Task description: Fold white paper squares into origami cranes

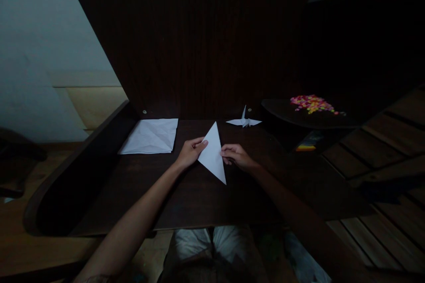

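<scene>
A white sheet of paper folded into a triangle is held over the dark desk, between my two hands. My left hand pinches its left corner, thumb on top and fingers behind. On the opposite side, my right hand grips the long right edge between thumb and fingers. Behind and to the right stands a white folded paper crane with its wings spread. Left of my hands lies a stack of white square paper with crease lines in the top sheet.
The dark wooden desk has a raised side panel on the left and a tall back panel. A small shelf at the right carries a heap of colourful small pieces. Wooden slats stand beyond it.
</scene>
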Motion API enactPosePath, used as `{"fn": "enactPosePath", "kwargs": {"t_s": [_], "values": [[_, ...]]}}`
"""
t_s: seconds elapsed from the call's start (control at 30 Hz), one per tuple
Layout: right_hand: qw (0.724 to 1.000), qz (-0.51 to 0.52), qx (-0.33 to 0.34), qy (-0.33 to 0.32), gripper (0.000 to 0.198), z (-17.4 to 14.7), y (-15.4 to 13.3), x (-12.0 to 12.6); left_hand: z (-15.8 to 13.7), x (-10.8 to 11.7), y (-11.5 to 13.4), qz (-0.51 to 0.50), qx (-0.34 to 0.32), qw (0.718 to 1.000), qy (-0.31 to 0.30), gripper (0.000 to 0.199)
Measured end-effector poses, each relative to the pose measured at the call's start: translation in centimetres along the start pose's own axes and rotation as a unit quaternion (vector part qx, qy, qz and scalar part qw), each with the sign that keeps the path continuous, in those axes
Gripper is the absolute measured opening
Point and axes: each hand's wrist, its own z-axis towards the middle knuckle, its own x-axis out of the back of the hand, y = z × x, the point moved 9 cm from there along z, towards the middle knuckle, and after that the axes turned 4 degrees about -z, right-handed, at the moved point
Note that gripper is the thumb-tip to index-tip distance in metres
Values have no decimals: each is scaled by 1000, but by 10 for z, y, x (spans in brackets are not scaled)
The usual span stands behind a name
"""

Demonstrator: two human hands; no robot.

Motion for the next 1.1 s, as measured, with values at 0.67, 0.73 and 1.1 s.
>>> {"fn": "enactPosePath", "kwargs": {"t_s": [0.67,0.73,1.1], "values": [[990,28,48,130,41,1,-7,24,-4,3,32,38,-105,994,6,36],[994,18,43,101,41,1,-6,18,2,16,25,16,-90,994,51,34],[998,22,20,56,33,-2,-6,9,4,21,5,-141,16,987,80,49]]}}
